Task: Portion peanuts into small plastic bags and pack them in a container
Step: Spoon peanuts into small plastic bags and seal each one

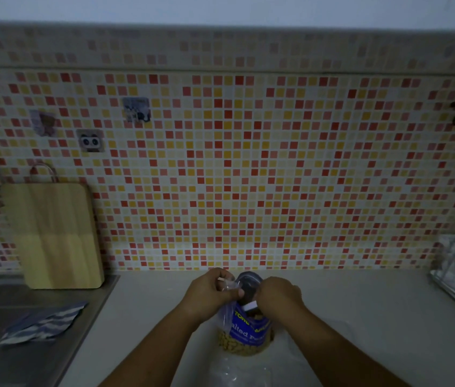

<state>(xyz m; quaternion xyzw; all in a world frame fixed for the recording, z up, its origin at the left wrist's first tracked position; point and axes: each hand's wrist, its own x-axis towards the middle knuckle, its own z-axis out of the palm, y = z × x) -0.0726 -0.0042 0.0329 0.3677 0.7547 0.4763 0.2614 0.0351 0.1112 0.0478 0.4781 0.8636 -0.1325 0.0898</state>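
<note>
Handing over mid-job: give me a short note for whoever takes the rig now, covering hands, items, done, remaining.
Left hand: grips the clear top of the blue-labelled transparent peanut bag.
Right hand: pinches the same top from the other side.
The bag stands on the pale countertop, peanuts filling its bottom; crumpled clear plastic lies in front of it.
Done: no filled small bags in view.
Left: portioning and packing; no container clearly visible.
</note>
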